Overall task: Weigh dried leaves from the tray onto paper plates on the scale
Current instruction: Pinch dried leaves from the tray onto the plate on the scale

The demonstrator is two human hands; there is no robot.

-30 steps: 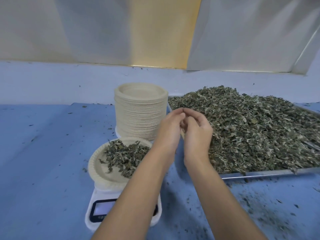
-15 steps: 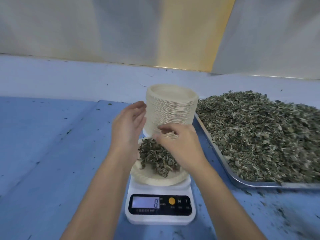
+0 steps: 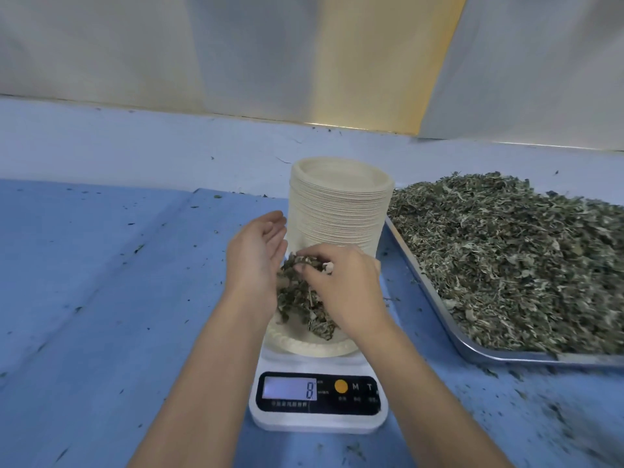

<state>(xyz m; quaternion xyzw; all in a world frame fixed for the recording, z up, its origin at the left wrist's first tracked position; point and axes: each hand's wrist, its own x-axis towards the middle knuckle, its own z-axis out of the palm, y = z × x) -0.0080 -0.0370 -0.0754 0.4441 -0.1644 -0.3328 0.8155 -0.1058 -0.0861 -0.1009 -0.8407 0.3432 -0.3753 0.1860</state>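
- Both hands have left the tray's edge, where they worked a second ago, and are now over the scale. The readout shows 8, the same as half a second back.
- Nearest stands the white scale (image 3: 317, 415) on the blue table (image 3: 101, 298). Its dark panel faces the person, with an orange button (image 3: 341, 386) at 3 o'clock of the display (image 3: 290, 388).
- On the scale lies a paper plate (image 3: 304, 347). It carries a leaf heap (image 3: 300, 309) piled toward the plate's 12 o'clock side.
- The left hand (image 3: 253, 258) stands at 9 o'clock of the heap with its palm turned toward it. Its grip is apart, with the fingers nearly straight and holding nothing. I cannot tell whether the palm's edge touches the leaves.
- The right hand (image 3: 344, 285) comes in from 3 o'clock with its back up. Its fingers are curled down and its grip is clamped on leaves at the top of the heap.
- Just behind the hands, at 12 o'clock of the scale, a stack of plates (image 3: 341, 211) stands upright.
- At 2 o'clock of the scale, just beside the stack, sits the metal tray (image 3: 439, 307), heaped with dried leaves (image 3: 506, 258).
- Leaf crumbs (image 3: 553, 410) dot the table, thickest at 4 o'clock of the scale.
- Farthest is a pale wall (image 3: 135, 52) with a yellow strip.
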